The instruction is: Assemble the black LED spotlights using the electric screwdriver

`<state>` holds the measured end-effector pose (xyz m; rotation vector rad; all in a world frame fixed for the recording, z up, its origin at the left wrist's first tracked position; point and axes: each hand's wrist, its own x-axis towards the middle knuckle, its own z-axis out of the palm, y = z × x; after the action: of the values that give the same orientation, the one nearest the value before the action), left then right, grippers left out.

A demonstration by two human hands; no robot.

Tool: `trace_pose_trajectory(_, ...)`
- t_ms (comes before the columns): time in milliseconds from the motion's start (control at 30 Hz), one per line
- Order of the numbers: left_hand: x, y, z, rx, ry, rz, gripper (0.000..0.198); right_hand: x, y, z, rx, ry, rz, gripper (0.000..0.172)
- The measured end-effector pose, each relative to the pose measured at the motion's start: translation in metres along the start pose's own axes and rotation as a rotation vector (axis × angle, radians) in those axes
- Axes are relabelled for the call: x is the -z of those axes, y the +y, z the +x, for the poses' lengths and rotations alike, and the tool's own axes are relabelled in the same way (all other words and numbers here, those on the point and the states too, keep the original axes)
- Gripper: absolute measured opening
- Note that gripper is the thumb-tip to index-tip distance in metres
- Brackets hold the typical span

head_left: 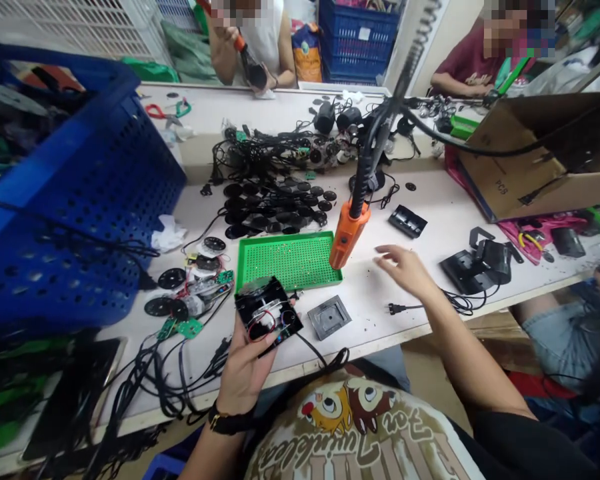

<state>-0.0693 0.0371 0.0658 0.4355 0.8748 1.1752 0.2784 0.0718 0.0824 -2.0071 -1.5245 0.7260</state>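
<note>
My left hand [243, 370] grips a black plastic housing [267, 313] with red and black wires inside, holding it up at the table's front edge. My right hand [403, 270] hovers open over the white workbench [380, 320], its fingers spread. It is nearest to an orange hanging electric screwdriver [347, 233], which is not touching it. Between my hands lie a green perforated tray [287, 261] and a grey metal jig [329, 317]. A black power plug [395, 308] lies below my right hand. Green circuit boards [189, 327] lie left of the housing.
A tilted blue plastic crate [80, 200] fills the left side. A cardboard box [523, 157] stands at right. Black discs [270, 207] and tangled cables [260, 150] cover the bench. Two co-workers [253, 47] sit across it, and another person's knee [555, 340] shows at right.
</note>
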Motion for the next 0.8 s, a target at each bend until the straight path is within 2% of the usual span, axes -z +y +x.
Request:
trace_pose_trajectory(100, 0.006, 0.001, 0.000, -0.035, 0.039, 0.009, 0.082, 0.026, 0.043, 0.052, -0.072, 0.233, -0.109, 0.062)
trace_pose_trajectory(167, 0.004, -0.001, -0.002, -0.043, 0.024, 0.012, 0.080, 0.038, 0.062, 0.083, -0.104, 0.311, -0.138, 0.082)
trace_pose_trajectory(233, 0.001, -0.003, -0.004, -0.041, 0.005, 0.016, 0.080, 0.042, 0.073, 0.106, -0.122, 0.305, -0.136, 0.093)
trace_pose_trajectory(300, -0.002, -0.005, -0.006, -0.036, -0.010, 0.023, 0.082, 0.041, 0.079, 0.119, -0.132, 0.240, -0.101, 0.091)
trace_pose_trajectory(467, 0.000, -0.006, -0.008, -0.028, 0.006, 0.031, 0.085, 0.026, 0.088, 0.114, -0.123, 0.007, 0.107, 0.062)
trace_pose_trajectory(567, 0.003, -0.007, -0.006, -0.021, 0.020, 0.021, 0.083, 0.023, 0.095, 0.103, -0.146, -0.090, 0.199, 0.055)
trace_pose_trajectory(667, 0.002, -0.010, -0.004, -0.014, -0.001, 0.019, 0.081, 0.023, 0.098, 0.092, -0.199, -0.076, 0.172, 0.054)
trace_pose_trajectory(800, -0.010, -0.013, -0.005, -0.034, -0.038, -0.016, 0.085, 0.014, 0.090, 0.081, -0.254, 0.057, -0.013, 0.064)
